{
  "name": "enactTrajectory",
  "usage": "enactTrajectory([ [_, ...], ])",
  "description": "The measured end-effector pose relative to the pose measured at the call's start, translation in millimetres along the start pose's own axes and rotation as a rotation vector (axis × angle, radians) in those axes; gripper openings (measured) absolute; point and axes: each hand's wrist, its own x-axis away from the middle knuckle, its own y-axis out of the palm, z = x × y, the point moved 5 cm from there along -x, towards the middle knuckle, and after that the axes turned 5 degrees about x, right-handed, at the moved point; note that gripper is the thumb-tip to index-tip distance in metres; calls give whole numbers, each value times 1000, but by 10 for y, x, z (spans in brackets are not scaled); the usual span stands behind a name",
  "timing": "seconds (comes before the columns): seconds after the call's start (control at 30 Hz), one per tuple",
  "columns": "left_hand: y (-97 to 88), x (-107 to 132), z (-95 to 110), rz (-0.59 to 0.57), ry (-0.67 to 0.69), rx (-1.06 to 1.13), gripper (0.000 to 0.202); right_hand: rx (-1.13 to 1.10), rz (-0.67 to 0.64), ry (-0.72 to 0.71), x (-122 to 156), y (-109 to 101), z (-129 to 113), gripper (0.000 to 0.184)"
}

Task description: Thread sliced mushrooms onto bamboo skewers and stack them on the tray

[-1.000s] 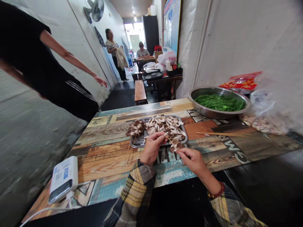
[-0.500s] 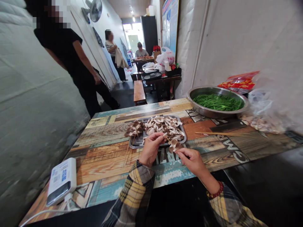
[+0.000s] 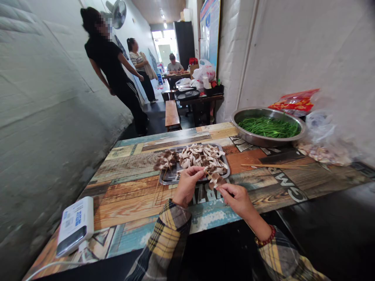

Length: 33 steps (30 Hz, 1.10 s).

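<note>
My left hand [image 3: 189,184] is closed in a pinch on a small pale mushroom piece [image 3: 206,170] at the tip end of a skewer. Just to the right, my right hand [image 3: 236,197] grips that thin wooden skewer, which runs back under the wrist. Brown-and-white oyster mushroom pieces [image 3: 216,180] are threaded on it, close to the right fingertips. Behind both hands lies a clear plastic tray [image 3: 172,177] with a heap of torn mushrooms [image 3: 202,156]. Filled mushroom skewers [image 3: 166,160] rest on its left end, their sticks pointing toward me.
Loose bare skewers [image 3: 278,167] lie on the wood-patterned table [image 3: 131,195]. A steel bowl of green chives [image 3: 268,127] and plastic bags [image 3: 322,132] stand at right. A white device with a cable [image 3: 76,226] sits at left. People [image 3: 114,70] are beyond the table.
The person in black has walked farther away along the left wall, toward the back. My hands, the skewer and the mushrooms hold nearly the same position.
</note>
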Motion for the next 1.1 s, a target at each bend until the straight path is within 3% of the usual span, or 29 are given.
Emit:
enactTrajectory([
  [0.23,43,23,41,-15,23,-38,18,-10,0,-2,-8,5,2,30],
  [0.47,87,30,17,-100,-3,-32,18,-25,-1,6,1,15,25,29],
  [0.77,80,-1,-53,-61,-61,-76,30,-16,3,-4,5,2,0,28],
  [1.1,126,34,-12,-140,13,-229,25,-16,-1,-9,8,18,23,27],
])
